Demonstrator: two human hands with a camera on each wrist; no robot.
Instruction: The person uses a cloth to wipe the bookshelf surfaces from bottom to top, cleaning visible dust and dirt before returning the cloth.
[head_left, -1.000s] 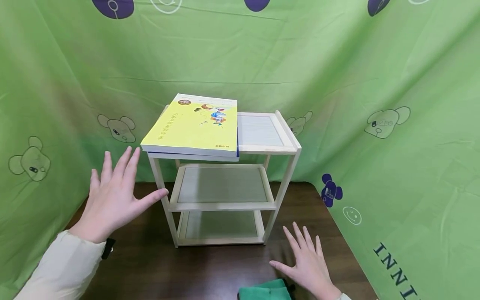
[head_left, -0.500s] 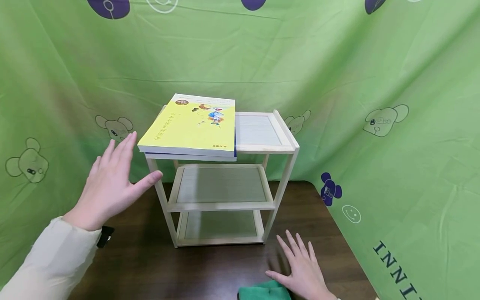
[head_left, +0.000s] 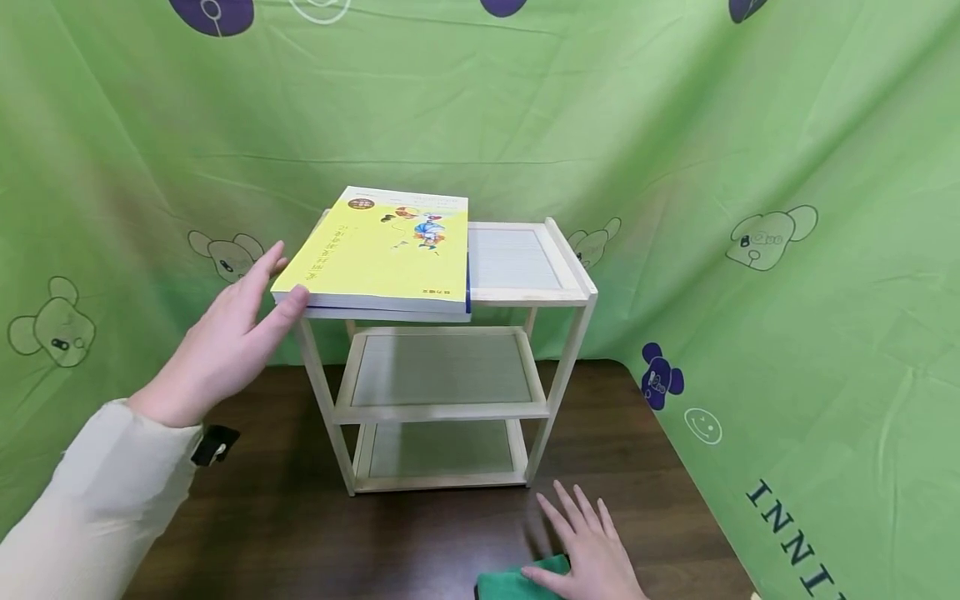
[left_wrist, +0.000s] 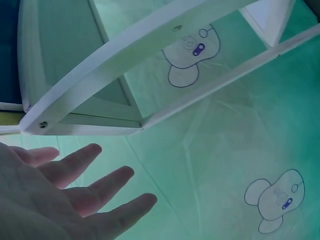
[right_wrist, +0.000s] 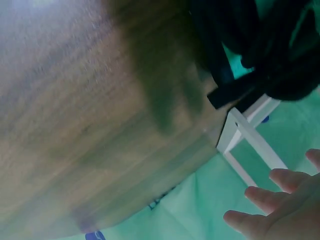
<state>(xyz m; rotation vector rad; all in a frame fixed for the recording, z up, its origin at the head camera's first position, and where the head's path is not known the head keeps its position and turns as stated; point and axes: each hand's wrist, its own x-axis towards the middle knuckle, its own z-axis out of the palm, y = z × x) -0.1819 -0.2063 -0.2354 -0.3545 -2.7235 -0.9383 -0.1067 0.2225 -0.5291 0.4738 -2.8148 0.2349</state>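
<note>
A thick yellow book (head_left: 375,258) with a cartoon on its cover lies on another book (head_left: 420,316) with a blue edge, on the left half of a white three-tier shelf (head_left: 442,412). At their front left corner is my left hand (head_left: 217,350), thumb overlapping the corner in the head view, fingers along the left side. In the left wrist view its fingers (left_wrist: 112,185) are spread, below the shelf frame. My right hand (head_left: 600,562) hovers low with fingers spread, its thumb overlapping a folded green cloth item (head_left: 517,583), partly cut off by the frame edge.
The shelf stands on a dark wooden surface (head_left: 420,533). A green curtain (head_left: 787,350) with printed mice surrounds it on the back and sides. Dark straps (right_wrist: 250,65) show at the top right of the right wrist view.
My left hand has moved up and right to the books' front left corner. My right hand has lowered and shifted slightly left, over the green cloth item.
</note>
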